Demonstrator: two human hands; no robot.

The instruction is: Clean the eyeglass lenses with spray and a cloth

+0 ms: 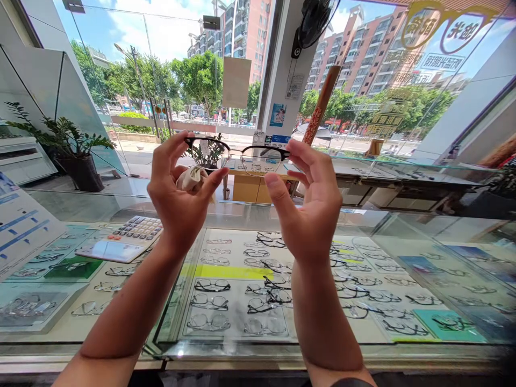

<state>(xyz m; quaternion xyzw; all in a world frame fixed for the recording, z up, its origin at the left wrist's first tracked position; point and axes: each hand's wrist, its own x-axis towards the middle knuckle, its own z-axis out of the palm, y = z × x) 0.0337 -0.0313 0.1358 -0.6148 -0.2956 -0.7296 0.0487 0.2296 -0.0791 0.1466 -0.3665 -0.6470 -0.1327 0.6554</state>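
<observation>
A pair of eyeglasses (261, 149) with a dark upper rim and clear lenses is held up level above the glass counter. My left hand (181, 188) grips its left end with the fingers, and a crumpled light cloth (192, 179) is tucked in the same palm. On the other side, the fingertips of my right hand (310, 199) pinch the right end near the hinge; the thumb is apart, below the right lens.
Rows of eyeglass frames (209, 302) lie inside the glass display case (237, 349). A calculator (139, 228) rests on the counter at left, near a printed sheet (24, 226). Behind stand a potted plant (83, 172), another counter (245, 188) and large windows.
</observation>
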